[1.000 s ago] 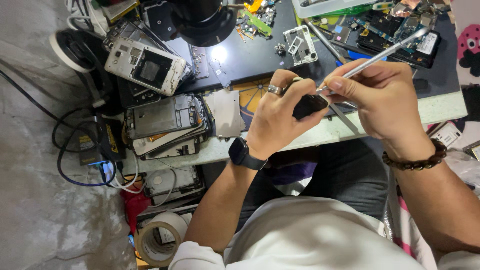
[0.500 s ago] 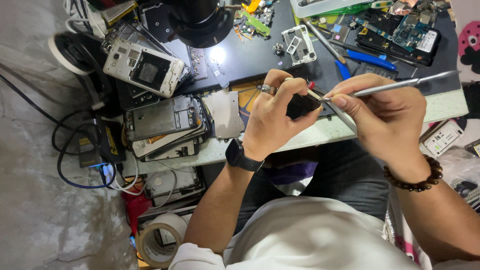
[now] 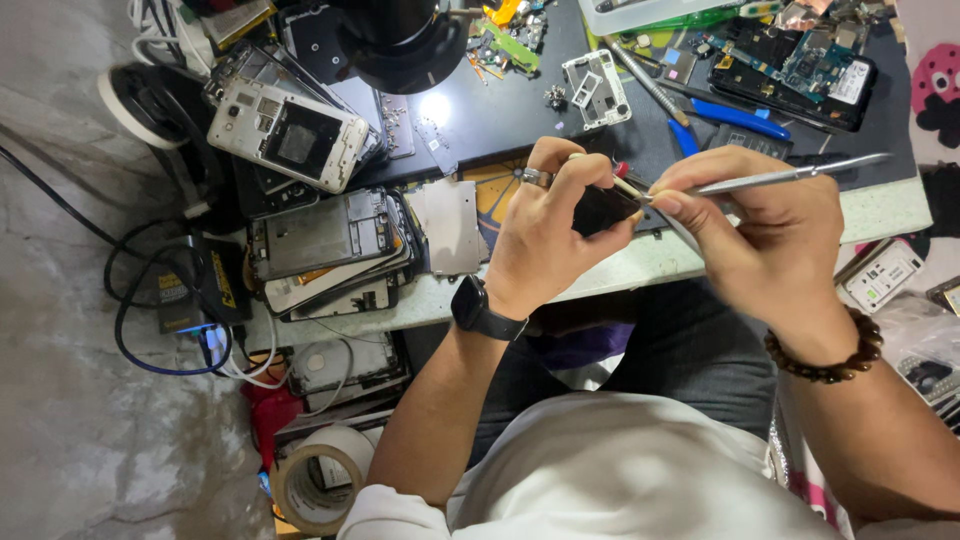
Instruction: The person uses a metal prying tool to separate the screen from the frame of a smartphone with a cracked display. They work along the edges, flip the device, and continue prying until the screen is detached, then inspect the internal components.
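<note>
My left hand (image 3: 555, 230), with a ring and a dark wristwatch, pinches a small black electronic part (image 3: 603, 209) over the front edge of the workbench (image 3: 640, 262). My right hand (image 3: 765, 225), wearing a bead bracelet, grips long metal tweezers (image 3: 800, 175) whose tip touches the black part. The tweezers' far end points right, almost level. A thin stick with a red tip (image 3: 622, 172) pokes out between my left fingers.
Stacked phone frames (image 3: 330, 240) and a white phone shell (image 3: 287, 135) lie at the left. A metal plate (image 3: 447, 225), a circuit board (image 3: 805, 60), a blue tool (image 3: 735, 115) and a black lamp head (image 3: 395, 40) crowd the bench. Cables (image 3: 150, 320) and a tape roll (image 3: 310, 480) lie below.
Both hands have shifted slightly left and up with the black part. The tweezers' free end has dropped from pointing up-right to nearly level.
</note>
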